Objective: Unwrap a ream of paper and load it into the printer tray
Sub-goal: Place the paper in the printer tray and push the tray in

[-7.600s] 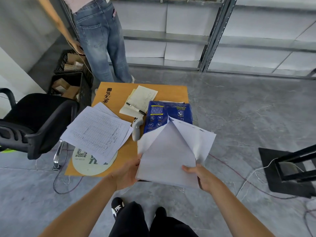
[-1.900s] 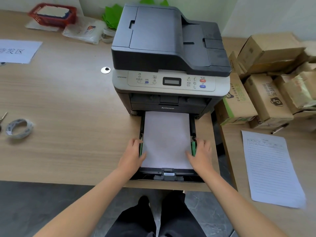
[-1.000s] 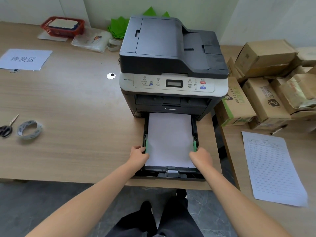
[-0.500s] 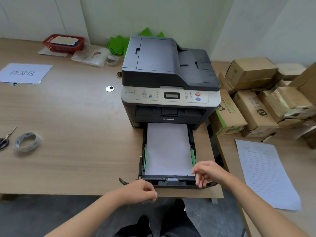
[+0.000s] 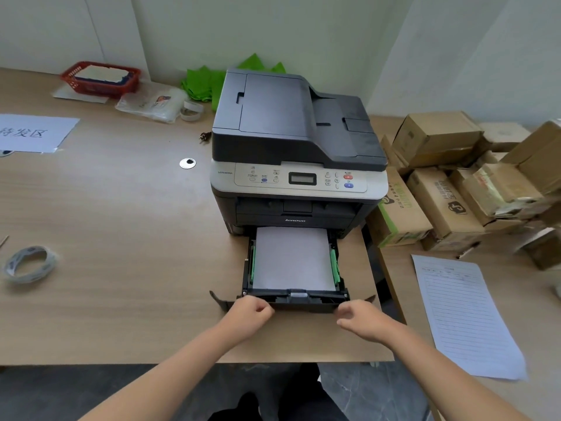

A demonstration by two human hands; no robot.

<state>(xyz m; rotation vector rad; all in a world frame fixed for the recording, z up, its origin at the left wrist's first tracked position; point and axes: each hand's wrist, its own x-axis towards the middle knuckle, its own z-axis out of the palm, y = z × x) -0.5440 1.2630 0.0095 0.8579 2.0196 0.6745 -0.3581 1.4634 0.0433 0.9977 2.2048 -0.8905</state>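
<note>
A dark grey printer [image 5: 297, 141] stands on a wooden table. Its black paper tray [image 5: 312, 302] is pulled out toward me, and a flat stack of white paper [image 5: 293, 259] lies in it between green side guides. My left hand [image 5: 250, 316] is curled into a fist against the tray's front left corner. Loosely curled, my right hand [image 5: 362, 322] has its fingertips just at the tray's front right corner. No wrapper is in view.
Several cardboard boxes [image 5: 440, 192] are piled right of the printer, with a lined sheet [image 5: 461, 314] in front of them. A tape roll [image 5: 28, 264] lies at the far left. A red basket [image 5: 100, 79] and a printed sign [image 5: 30, 132] sit at the back left.
Earlier I held loose sheets at another table. Over the last second both hands left the tray's side guides, pulled back, and have now come up to the tray's front edge.
</note>
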